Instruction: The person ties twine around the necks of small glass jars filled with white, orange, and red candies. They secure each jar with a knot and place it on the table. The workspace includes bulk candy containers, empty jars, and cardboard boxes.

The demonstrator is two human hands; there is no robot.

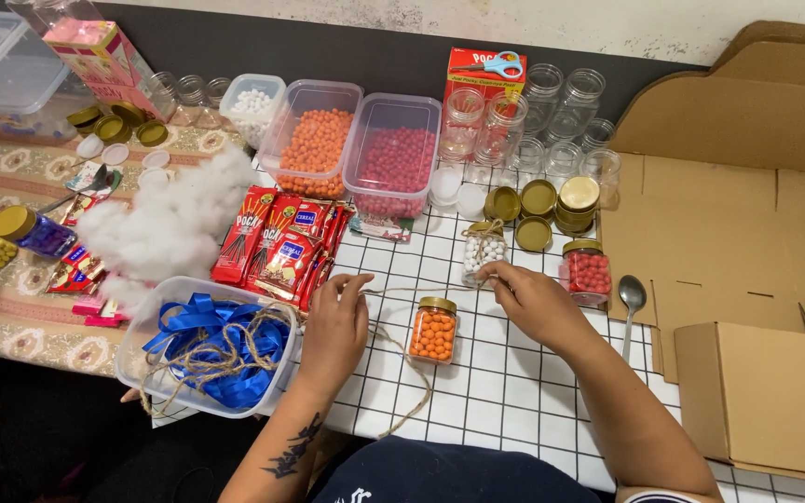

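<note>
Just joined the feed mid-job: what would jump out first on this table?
At centre, the left hand and right hand stretch a length of brown jute twine above a small gold-lidded glass jar of orange balls. Behind them stand two clear plastic tubs, one of orange balls, one of red balls. At left lies a heap of white cotton fluff.

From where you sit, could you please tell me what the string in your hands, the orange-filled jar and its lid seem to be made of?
The string looks like rough natural twine, probably jute: tan, matte, slightly fuzzy. The jar is clear and shiny, glass or hard plastic; I cannot tell which. Its lid looks like gold-coloured metal with a soft sheen. The left hand and right hand pinch the string.
</note>
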